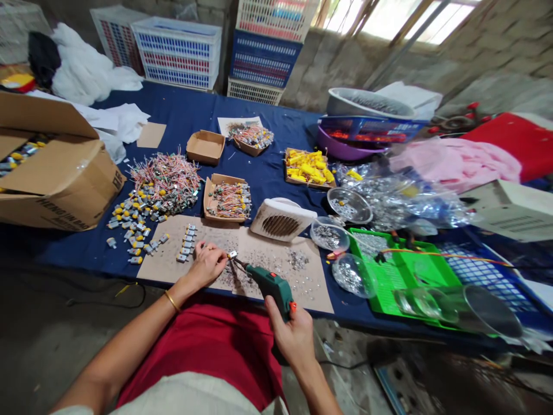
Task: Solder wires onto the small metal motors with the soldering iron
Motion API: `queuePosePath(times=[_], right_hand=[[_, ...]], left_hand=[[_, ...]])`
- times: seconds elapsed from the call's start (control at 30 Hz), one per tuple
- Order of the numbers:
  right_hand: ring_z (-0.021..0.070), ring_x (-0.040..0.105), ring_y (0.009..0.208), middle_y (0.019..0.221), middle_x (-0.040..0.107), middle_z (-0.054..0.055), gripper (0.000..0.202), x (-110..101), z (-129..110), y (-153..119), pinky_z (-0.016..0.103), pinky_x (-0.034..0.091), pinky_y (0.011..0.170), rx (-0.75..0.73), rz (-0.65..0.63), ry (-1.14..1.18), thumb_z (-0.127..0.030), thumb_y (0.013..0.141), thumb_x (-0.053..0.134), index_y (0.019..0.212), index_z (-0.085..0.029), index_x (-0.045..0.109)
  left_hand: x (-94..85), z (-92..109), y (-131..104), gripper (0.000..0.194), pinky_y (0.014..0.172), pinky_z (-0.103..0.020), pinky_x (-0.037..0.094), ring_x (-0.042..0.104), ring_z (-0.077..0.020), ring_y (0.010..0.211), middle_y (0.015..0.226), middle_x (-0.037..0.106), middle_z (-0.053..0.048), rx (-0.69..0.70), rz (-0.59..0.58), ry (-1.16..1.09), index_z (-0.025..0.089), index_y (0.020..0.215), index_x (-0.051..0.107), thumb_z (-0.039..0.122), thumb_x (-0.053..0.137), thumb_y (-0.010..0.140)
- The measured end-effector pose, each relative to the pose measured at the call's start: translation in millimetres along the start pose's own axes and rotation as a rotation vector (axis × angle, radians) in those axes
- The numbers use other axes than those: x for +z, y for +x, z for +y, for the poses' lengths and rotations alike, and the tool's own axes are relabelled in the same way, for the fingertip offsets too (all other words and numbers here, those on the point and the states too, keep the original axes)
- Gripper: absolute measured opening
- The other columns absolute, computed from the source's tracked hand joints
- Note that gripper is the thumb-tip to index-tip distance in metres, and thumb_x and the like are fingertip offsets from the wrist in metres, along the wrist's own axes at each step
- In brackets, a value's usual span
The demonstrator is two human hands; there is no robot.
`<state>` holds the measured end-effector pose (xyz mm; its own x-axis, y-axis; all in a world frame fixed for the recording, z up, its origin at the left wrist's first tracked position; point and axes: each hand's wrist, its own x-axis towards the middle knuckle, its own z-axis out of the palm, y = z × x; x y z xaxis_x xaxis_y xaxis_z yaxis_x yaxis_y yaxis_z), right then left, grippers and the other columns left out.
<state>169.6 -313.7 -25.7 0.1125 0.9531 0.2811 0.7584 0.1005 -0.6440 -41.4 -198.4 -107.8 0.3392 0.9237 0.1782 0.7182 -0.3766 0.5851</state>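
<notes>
Blue-covered worktop (173,109): left hand (209,266), fingertips together, pinches a small motor (233,254) over the near cardboard sheet (158,262); right hand (296,340) wraps a green power tool (268,282), tip at motor. Motor row (187,243) lies left.

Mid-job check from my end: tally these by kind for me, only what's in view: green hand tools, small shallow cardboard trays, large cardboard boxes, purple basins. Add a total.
Green hand tools: 1, held in the right hand
Small shallow cardboard trays: 4
Large cardboard boxes: 1
Purple basins: 1
Total: 7
</notes>
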Motion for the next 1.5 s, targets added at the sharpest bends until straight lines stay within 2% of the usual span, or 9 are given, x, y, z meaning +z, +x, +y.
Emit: queuePosePath(times=[0.43, 0.63, 0.97, 1.5], right_hand=[[0.0113, 0.042, 0.043, 0.043, 0.043, -0.003, 0.045, 1.3, -1.5, 2.7, 0.023, 0.033, 0.045, -0.008, -0.018, -0.003, -0.050, 0.091, 0.049, 0.070, -0.014, 0.066], [0.0116, 0.046, 0.046, 0.047, 0.048, -0.002, 0.042, 2.5, -1.7, 1.9, 0.022, 0.036, 0.047, -0.038, -0.014, 0.006, -0.048, 0.090, 0.052, 0.066, -0.015, 0.064], [0.0149, 0.053, 0.050, 0.047, 0.052, 0.000, 0.043, -0.9, -5.2, 3.4, 0.023, 0.039, 0.049, -0.035, -0.023, 0.008, -0.049, 0.090, 0.051, 0.076, -0.014, 0.069], [0.0128, 0.047, 0.043, 0.044, 0.049, -0.002, 0.043, -3.7, -0.2, -1.9, 0.023, 0.036, 0.046, 0.033, -0.014, -0.041, -0.051, 0.089, 0.051, 0.070, -0.015, 0.066]], left_hand=[[-1.1, 1.4, 1.0, 0.012, 0.104, -0.047, 0.021, 0.056, -0.0176, 0.089, 0.080, 0.065, -0.002, -0.006, 0.007, -0.001, 0.019, 0.079, 0.065, 0.022, 0.055, 0.086], [-1.0, 0.8, 2.0, 0.012, 0.103, -0.048, 0.021, 0.056, -0.0179, 0.089, 0.080, 0.065, -0.002, -0.003, -0.006, 0.003, 0.019, 0.079, 0.064, 0.023, 0.055, 0.086], [-1.2, -0.3, 2.1, 0.013, 0.104, -0.049, 0.021, 0.056, -0.0185, 0.090, 0.081, 0.066, -0.003, 0.007, -0.016, 0.007, 0.019, 0.080, 0.064, 0.024, 0.054, 0.086], [-2.0, 0.7, 2.9, 0.014, 0.105, -0.048, 0.021, 0.056, -0.0191, 0.091, 0.080, 0.065, -0.003, -0.013, -0.037, 0.012, 0.019, 0.078, 0.065, 0.023, 0.054, 0.085]])
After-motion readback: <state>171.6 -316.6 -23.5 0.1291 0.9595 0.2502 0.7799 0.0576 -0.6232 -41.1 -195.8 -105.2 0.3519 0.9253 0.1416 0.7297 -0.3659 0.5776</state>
